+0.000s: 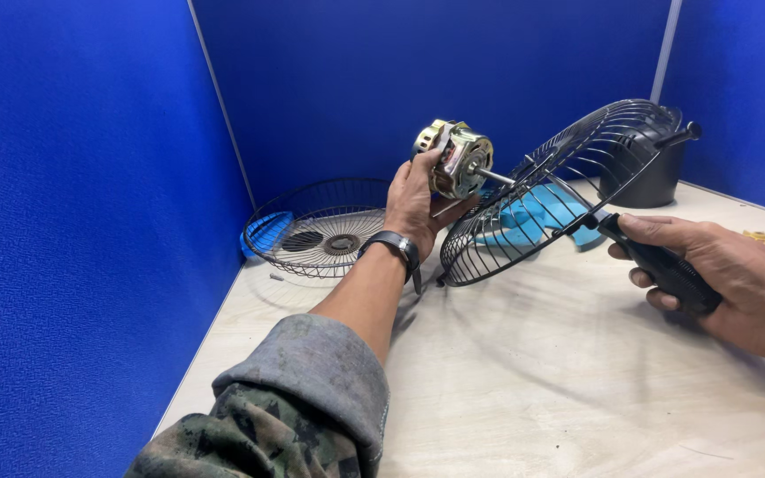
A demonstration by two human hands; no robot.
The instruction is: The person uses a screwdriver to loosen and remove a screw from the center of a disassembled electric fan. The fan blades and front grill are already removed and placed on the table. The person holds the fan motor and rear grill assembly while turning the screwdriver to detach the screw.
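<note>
Your left hand point(413, 205) is gripping the fan motor point(455, 158), holding it up above the back of the worktop point(524, 389), shaft pointing right into the wire fan guard point(560, 190). The guard is tilting up on its edge near the middle of the worktop. Your right hand point(710, 265) is closing around a black screwdriver handle point(661, 264) near the right edge, its tip reaching into the guard. A second guard point(320, 228) is lying flat at the back left corner; a black housing point(652, 168) is sitting at the back right.

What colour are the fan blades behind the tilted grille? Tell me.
Light blue fan blades, seen through the grille in the head view.
</note>
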